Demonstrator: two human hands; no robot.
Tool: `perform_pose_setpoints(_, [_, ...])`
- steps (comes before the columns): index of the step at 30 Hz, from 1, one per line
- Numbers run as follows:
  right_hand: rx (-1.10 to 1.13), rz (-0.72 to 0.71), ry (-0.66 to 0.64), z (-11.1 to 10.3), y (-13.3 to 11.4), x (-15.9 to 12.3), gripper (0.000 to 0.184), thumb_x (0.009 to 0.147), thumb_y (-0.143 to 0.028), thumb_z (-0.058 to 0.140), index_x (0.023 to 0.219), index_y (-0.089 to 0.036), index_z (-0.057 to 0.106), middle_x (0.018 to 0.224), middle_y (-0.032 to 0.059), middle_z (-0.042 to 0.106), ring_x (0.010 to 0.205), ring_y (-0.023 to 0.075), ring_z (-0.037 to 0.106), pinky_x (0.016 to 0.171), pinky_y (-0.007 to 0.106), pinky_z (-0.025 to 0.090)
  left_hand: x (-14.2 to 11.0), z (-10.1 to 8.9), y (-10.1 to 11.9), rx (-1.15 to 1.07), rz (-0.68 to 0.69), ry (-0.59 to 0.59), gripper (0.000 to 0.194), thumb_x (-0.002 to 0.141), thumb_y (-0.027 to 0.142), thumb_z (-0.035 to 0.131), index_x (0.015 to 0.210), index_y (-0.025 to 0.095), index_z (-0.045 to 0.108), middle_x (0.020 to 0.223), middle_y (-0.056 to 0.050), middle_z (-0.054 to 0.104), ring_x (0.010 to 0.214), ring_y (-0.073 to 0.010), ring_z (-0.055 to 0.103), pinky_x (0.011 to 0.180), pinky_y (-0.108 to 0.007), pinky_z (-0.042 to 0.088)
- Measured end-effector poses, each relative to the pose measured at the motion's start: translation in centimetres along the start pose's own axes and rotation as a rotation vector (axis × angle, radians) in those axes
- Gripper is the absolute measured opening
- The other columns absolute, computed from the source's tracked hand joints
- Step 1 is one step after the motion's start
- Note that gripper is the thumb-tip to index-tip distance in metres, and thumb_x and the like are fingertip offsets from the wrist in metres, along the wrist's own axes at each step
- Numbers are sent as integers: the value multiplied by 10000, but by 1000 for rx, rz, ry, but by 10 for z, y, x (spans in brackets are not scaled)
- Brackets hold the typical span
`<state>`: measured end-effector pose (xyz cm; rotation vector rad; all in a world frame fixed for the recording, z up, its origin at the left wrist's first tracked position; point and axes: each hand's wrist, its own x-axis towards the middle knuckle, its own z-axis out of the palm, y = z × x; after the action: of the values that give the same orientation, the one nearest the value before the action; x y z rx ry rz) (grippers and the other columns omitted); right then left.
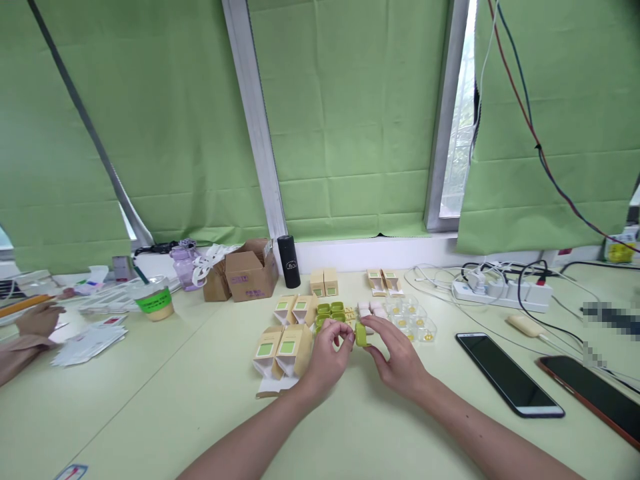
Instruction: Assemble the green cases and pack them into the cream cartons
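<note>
A small green square container (361, 335) is held up on edge above the table. My right hand (397, 357) grips it from the right, with the index finger on top and the thumb below. The pinched fingers of my left hand (327, 353) meet at its left side. Just behind are several more green square containers (331, 309) in a cluster, partly hidden by my left hand. White pieces (371, 308) stand beside them, and clear plastic cups (411, 320) with yellow bottoms are to the right. Open cardboard boxes (295, 343) with green labels stand left of my left hand.
Two phones (510, 373) and a power strip (503, 293) with tangled cables lie to the right. A brown carton (251, 270), a black bottle (289, 261) and small boxes (324, 283) stand at the back. On the left are a drink cup (154, 301), papers (93, 341) and another person's hand (39, 320).
</note>
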<state>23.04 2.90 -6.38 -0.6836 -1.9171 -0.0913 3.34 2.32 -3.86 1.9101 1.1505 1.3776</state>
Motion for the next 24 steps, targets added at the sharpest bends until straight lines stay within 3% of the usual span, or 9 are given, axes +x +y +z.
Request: perform_pose_setpoints(24, [34,30,8,1,1,0,510,992,-144,568,1487,-257,522,1361,131,722,1280,306,701,1038,520,639,0,-2,4,5,-8,5,212,981,336,591,818,208,638,855,-43,613,838,-207,574,787,-347,482])
